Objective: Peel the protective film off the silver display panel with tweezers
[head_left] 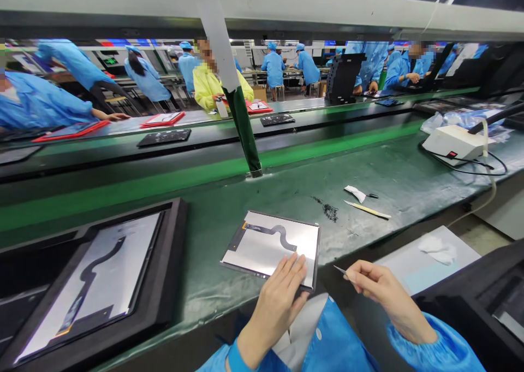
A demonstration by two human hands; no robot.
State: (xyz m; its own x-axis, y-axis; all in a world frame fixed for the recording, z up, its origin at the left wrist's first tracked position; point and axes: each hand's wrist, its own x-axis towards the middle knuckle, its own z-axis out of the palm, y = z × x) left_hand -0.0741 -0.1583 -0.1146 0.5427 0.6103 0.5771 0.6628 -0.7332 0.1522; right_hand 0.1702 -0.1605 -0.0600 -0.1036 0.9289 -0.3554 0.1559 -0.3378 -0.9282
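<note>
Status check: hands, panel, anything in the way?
Left hand on display panel. Right hand pinching thin pointed tool, off the panel. Dark scraps and yellow tool beside panel, not on it.

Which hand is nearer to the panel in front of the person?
Left. The left hand rests on the panel; the right hand is off the panel, to its right, holding a thin pointed tool.
</note>
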